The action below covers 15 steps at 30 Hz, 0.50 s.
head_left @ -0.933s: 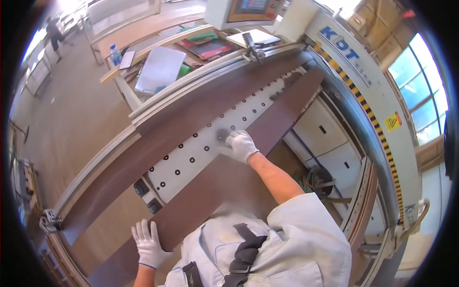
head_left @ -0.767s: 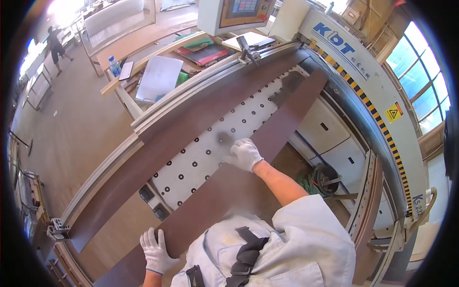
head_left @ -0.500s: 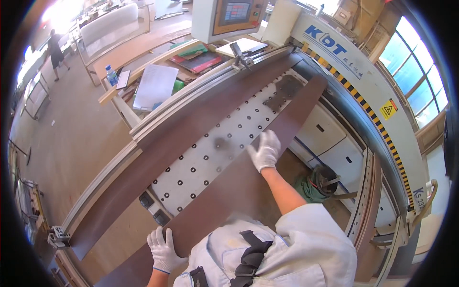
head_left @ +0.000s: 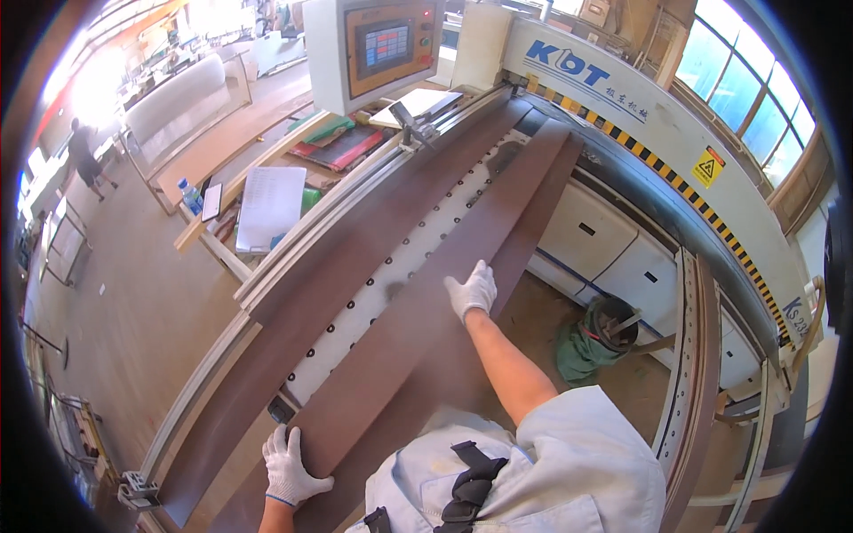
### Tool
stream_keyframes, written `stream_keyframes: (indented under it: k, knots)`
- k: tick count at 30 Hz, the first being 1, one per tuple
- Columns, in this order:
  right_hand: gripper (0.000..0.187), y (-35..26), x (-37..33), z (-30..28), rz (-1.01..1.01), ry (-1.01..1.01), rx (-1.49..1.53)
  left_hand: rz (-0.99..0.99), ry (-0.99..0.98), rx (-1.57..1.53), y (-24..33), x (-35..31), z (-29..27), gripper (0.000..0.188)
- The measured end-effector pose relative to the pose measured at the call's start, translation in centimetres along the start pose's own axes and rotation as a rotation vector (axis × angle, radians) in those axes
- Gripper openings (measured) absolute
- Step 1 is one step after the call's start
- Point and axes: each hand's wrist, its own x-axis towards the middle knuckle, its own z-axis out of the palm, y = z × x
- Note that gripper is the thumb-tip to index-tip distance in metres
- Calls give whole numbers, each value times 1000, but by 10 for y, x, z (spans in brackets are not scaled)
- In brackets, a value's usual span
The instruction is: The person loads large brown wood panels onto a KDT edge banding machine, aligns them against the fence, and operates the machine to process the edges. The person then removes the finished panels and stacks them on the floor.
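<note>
A long brown strip of panel [head_left: 378, 364] lies lengthwise over the perforated white table [head_left: 348, 313]. My right hand [head_left: 473, 290], in a white glove, rests on it about midway with fingers apart. At its near end, my left hand [head_left: 293, 469], also gloved, is against the left edge, thumb spread from the stretched fingers. A second brown strip [head_left: 524, 238] shows along the right side of the first, partly covered by it. Another long brown panel [head_left: 284, 333] lies to the left, beside the metal rail. The far ends of the strips reach the machine.
The rail [head_left: 213, 355] curves along the left, with a clamp [head_left: 138, 490] at its near end. A control screen [head_left: 386, 44] stands at the far end. On the right are the machine beam [head_left: 622, 98] and a green-lined waste bin [head_left: 604, 333]. Papers [head_left: 269, 206] lie left.
The upper strip has shifted left over the perforated table, covering more of its holes and uncovering the strip at its right. Both hands have moved with it. The head view has turned slightly.
</note>
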Motion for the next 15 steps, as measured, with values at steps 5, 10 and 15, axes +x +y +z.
stream_keyframes:
  k: [5,10,15]
  knots:
    - [111,-27,21,17,-38,-136,-199,-40,50,21,-13,22,1,126]
    - [110,-45,44,18,-33,-263,-307,-46,137,16,-10,38,-3,121]
    - [108,-50,53,24,-118,-262,-405,-39,351,111,-5,45,14,105]
